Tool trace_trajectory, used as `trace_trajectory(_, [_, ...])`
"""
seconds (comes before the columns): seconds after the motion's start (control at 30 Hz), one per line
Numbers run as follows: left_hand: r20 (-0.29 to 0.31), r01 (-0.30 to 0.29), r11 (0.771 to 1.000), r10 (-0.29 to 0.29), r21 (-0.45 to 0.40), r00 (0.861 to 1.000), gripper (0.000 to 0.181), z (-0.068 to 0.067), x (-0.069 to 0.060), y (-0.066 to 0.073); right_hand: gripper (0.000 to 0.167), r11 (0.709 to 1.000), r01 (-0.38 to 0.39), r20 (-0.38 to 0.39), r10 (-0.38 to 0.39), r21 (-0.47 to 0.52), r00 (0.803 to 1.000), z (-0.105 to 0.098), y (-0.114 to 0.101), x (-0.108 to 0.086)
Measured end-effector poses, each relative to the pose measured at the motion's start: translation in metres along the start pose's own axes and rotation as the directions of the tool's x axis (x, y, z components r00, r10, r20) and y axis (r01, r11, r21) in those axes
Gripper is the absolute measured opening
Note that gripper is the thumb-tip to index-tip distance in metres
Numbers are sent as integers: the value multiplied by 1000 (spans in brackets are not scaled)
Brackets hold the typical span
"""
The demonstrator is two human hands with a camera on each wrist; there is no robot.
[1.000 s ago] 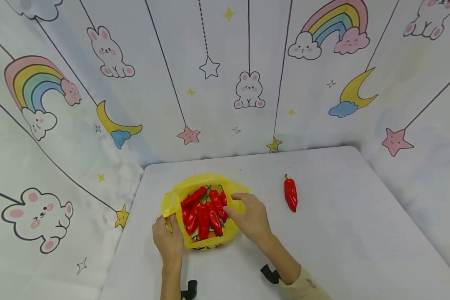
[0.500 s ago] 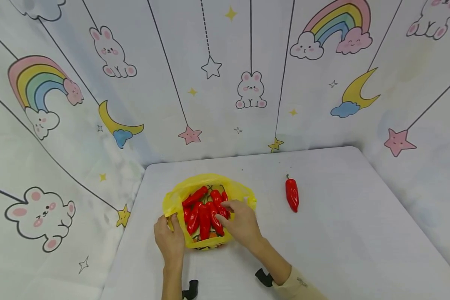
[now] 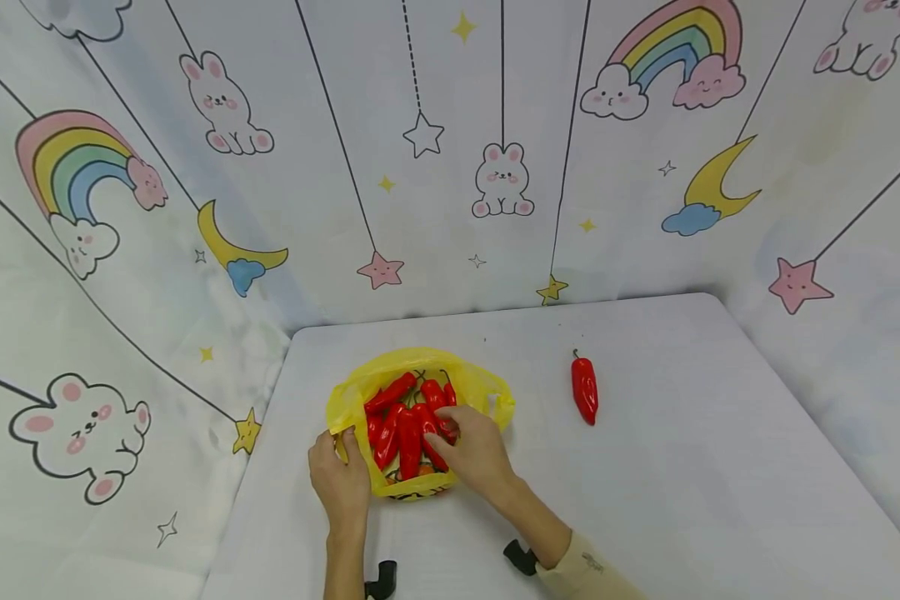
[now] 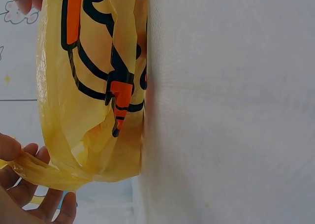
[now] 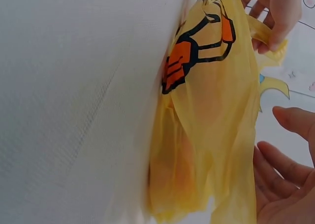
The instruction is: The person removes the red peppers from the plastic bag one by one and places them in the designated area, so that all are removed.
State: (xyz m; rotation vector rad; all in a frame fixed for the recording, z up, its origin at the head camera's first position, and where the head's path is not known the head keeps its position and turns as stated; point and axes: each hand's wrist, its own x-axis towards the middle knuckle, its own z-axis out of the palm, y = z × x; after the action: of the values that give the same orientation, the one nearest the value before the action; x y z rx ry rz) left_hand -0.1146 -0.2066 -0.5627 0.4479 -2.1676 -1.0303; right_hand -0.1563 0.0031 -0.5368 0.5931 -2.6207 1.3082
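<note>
A: Largest first: how best to use the bench [image 3: 682,467]?

B: As a firm base. Full weight down on that surface, nearer the left edge than the right, short of the far edge.

A: And the bag [image 3: 378,367]?

B: Mouth wide and facing up, with the peppers [image 3: 408,442] heaped inside in plain sight. Main risk, probably: an inward fold of slack rim, catching on whatever passes.

A: Left hand [image 3: 339,471]?

B: Pinching the handle [image 4: 39,172] between thumb and fingers, on the side towards the bench's left edge. Best used as an anchor: a slight outward pull, no lift, no twist.

A: Right hand [image 3: 478,446]?

B: Fingers parted and relaxed, over the heap on the side towards the bench's right edge. No grip to be seen; contact with a pepper, cannot tell.

A: Good technique from there?

B: Shallow reach, wrist above the rim, light touch. Glossy skins, so likely slippery: better a gentle nudge than a hard press.

A: Smallest last: the lone pepper [image 3: 584,392]?

B: Out on the bench, towards the far edge, between the bag and the right edge, well apart from both hands. If handled, probably best held across the thick middle.
</note>
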Motion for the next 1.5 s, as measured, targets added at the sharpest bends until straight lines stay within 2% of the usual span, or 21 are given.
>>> trace_trajectory(0.43, [4, -6, 1000, 6, -8, 1000, 23, -1, 0, -2, 39, 996, -49, 72, 44, 74, 996, 17, 0, 0])
trace_trajectory(0.97, [6, -17, 1000, 17, -8, 1000, 20, -2, 0, 1, 35, 992, -119, 90, 114, 49, 989, 31, -3, -3])
trace_trajectory(1.27, [15, 4, 1000, -4, 0, 1000, 24, 0, -2, 4, 36, 993, -118, 88, 120, -24, 989, 40, -6, -3])
trace_trajectory(1.5, [7, -12, 1000, 12, -8, 1000, 23, 0, -3, 2, 36, 990, -142, 119, 144, -26, 983, 49, -5, -5])
